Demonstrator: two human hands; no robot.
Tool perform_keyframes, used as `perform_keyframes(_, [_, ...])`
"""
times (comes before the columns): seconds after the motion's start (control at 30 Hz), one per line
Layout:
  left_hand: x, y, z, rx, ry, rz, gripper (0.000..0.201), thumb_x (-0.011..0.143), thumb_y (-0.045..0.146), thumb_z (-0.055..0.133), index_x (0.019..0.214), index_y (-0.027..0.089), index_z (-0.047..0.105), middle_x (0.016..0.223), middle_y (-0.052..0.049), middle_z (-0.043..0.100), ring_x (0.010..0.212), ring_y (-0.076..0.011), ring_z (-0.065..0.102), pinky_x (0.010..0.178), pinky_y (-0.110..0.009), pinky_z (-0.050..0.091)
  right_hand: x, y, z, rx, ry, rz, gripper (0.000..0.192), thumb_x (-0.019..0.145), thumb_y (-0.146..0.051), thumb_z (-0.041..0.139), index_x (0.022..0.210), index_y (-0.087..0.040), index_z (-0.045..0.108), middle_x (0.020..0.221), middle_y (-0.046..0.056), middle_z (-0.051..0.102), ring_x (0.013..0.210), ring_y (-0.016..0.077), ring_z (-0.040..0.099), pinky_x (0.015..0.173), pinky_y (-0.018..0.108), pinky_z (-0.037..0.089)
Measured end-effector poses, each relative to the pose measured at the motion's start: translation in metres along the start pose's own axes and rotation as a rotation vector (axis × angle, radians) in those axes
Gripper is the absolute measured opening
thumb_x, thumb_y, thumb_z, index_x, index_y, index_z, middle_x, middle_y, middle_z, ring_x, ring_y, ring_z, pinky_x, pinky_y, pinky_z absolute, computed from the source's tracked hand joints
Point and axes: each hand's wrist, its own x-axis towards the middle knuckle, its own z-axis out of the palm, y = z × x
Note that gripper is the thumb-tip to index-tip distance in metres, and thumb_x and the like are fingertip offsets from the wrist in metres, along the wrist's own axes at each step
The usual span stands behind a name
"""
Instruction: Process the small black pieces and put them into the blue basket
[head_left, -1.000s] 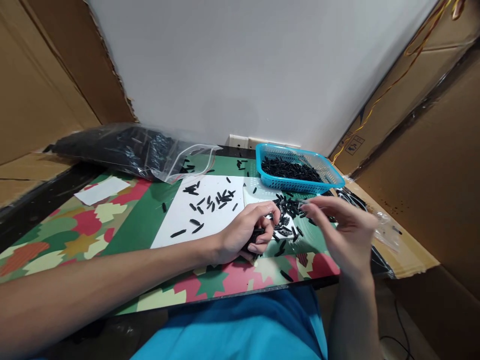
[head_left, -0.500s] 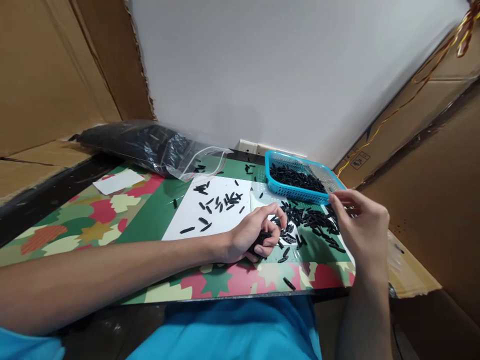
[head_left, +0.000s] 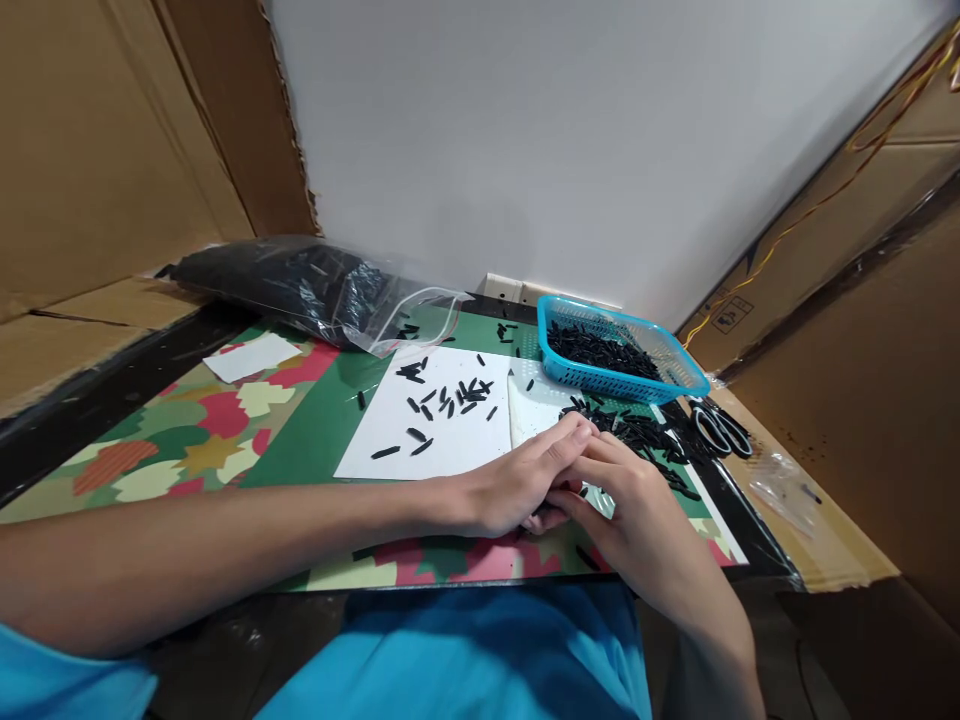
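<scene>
My left hand (head_left: 517, 485) is curled closed above the front of the table. Its palm is turned away, so the small black pieces seen in it earlier are hidden. My right hand (head_left: 626, 490) presses against the left one, its fingers bent together at the left fingertips; whatever lies between them cannot be made out. Just beyond the hands is a heap of slim, elongated black pieces (head_left: 645, 435). More black pieces (head_left: 469, 393) lie scattered over a white sheet (head_left: 367, 440) to the left.
A blue perforated basket (head_left: 622, 383) with many black pieces stands at the back right. Scissors (head_left: 720, 430) lie right of the heap. A clear zip bag (head_left: 330, 295) full of black material rests at the back left, near a small white paper (head_left: 251, 358). Cardboard walls (head_left: 862, 380) flank the table.
My right hand has moved left and down from beside the basket to meet my left hand. The scissors, covered before, now show. The view has shifted slightly.
</scene>
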Motion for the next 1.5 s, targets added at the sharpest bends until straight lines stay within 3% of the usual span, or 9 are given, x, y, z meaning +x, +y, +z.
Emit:
perform_keyframes(0.1, [0.001,-0.001,0.000,-0.006,0.014,-0.029,0.046,0.106,0.071,0.041,0.110,0.025,0.045,0.065,0.009,0.042,0.043,-0.0070,0.034,0.040,-0.017,0.029,-0.001,-0.003,0.001,0.017,-0.003,0.019,0.015,0.105,-0.012,0.061,0.104,-0.025,0.069,0.127,0.005,0.071,0.124,0.0249,0.064,0.101,0.037,0.053])
perform_keyframes(0.27, [0.007,-0.001,-0.005,-0.023,-0.011,-0.073,0.050,0.106,0.074,0.031,0.109,0.026,0.045,0.056,0.010,0.043,0.038,-0.0079,0.032,0.037,-0.016,0.025,-0.002,-0.004,-0.001,0.081,0.097,0.077,0.012,0.105,-0.016,0.059,0.096,-0.024,0.064,0.094,0.000,0.073,0.085,0.0184,0.071,0.075,0.030,0.055])
perform_keyframes(0.37, [0.008,-0.001,-0.008,-0.012,-0.027,-0.085,0.054,0.104,0.077,0.029,0.113,0.027,0.046,0.054,0.009,0.047,0.037,-0.0084,0.031,0.036,-0.015,0.024,-0.008,0.003,-0.009,0.152,0.205,0.120,0.005,0.102,-0.020,0.066,0.101,-0.024,0.068,0.089,-0.002,0.078,0.074,0.0148,0.075,0.067,0.025,0.058])
perform_keyframes(0.5, [0.008,-0.002,-0.009,-0.046,-0.029,-0.100,0.045,0.103,0.073,0.045,0.106,0.029,0.041,0.057,0.011,0.045,0.040,-0.0071,0.029,0.037,-0.014,0.024,-0.015,0.014,-0.018,0.183,0.349,0.099,0.002,0.098,-0.025,0.075,0.100,-0.025,0.076,0.092,-0.001,0.083,0.081,0.0159,0.080,0.076,0.024,0.066])
perform_keyframes(0.63, [0.008,-0.004,-0.009,-0.094,-0.081,-0.107,0.045,0.104,0.070,0.050,0.096,0.027,0.037,0.059,0.011,0.040,0.042,-0.0053,0.023,0.039,-0.015,0.024,-0.015,0.021,-0.017,0.246,0.439,0.119,0.016,0.094,-0.027,0.082,0.109,-0.026,0.076,0.094,0.001,0.085,0.084,0.0206,0.084,0.078,0.028,0.070])
perform_keyframes(0.9, [0.008,-0.003,-0.009,-0.110,-0.092,-0.101,0.046,0.105,0.069,0.046,0.092,0.025,0.038,0.056,0.011,0.037,0.042,-0.0054,0.021,0.038,-0.015,0.022,-0.011,0.021,-0.018,0.309,0.359,0.157,0.024,0.094,-0.023,0.080,0.117,-0.026,0.073,0.090,0.001,0.085,0.079,0.0210,0.084,0.075,0.030,0.070])
perform_keyframes(1.1, [0.008,0.001,-0.008,-0.130,-0.069,-0.089,0.039,0.107,0.059,0.051,0.092,0.027,0.035,0.055,0.012,0.037,0.041,-0.0047,0.018,0.038,-0.012,0.021,-0.014,0.024,-0.016,0.319,0.374,0.135,0.024,0.092,-0.025,0.083,0.115,-0.028,0.076,0.096,0.001,0.085,0.086,0.0219,0.084,0.081,0.032,0.071])
perform_keyframes(1.37, [0.008,0.001,-0.010,-0.139,-0.056,-0.077,0.027,0.108,0.049,0.050,0.096,0.027,0.040,0.055,0.012,0.038,0.040,-0.0050,0.018,0.037,-0.012,0.021,-0.012,0.022,-0.016,0.354,0.407,0.132,0.014,0.096,-0.027,0.079,0.110,-0.025,0.078,0.095,0.002,0.083,0.085,0.0210,0.083,0.077,0.031,0.071])
perform_keyframes(1.5, [0.009,-0.002,-0.011,-0.133,-0.063,-0.070,0.033,0.108,0.054,0.049,0.094,0.026,0.043,0.055,0.011,0.038,0.040,-0.0049,0.020,0.037,-0.013,0.023,-0.011,0.023,-0.018,0.360,0.407,0.117,0.014,0.095,-0.025,0.080,0.108,-0.025,0.078,0.098,0.003,0.082,0.088,0.0208,0.082,0.076,0.029,0.071])
